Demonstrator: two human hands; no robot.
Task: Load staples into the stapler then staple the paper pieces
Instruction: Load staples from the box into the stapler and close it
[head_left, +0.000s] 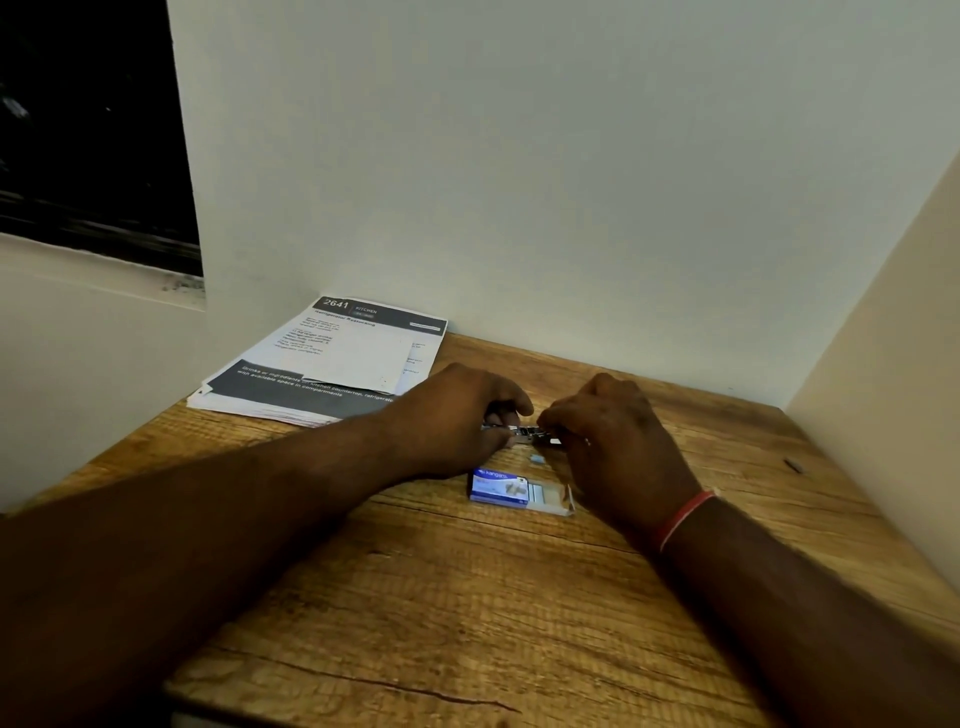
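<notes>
Bench (467, 597): wood grain, fills the lower half of the frame. Both forearms enter from the lower corners and converge at centre. Red band (684, 519) on the right wrist.

Staple box (500, 486): blue, lying flat on the bench just below centre, nearest the viewer of the small items. Its white inner tray (549, 498) is slid out to the right and partly covered by the right hand's heel. Contents of the tray not resolvable.

Pale blue piece (536, 459): small, loose on the bench between the box and the hands. Identity unclear.

Stapler (525, 431): centre of frame, just above the box, held between the two hands. Only a short metallic and dark strip shows; the rest is hidden, so whether it is opened cannot be told.

Left hand (457, 415): fingers curled, gripping the stapler's left end.
Right hand (613, 431): fingers bent down, pinching the stapler's right end.

Dark object (793, 464): small, alone on the bench at right, well apart from the hands.

Paper stack (332, 358): printed sheets, upper left of the bench, against the wall (571, 182), touching neither hand.

Dark window (88, 130): upper left corner.
</notes>
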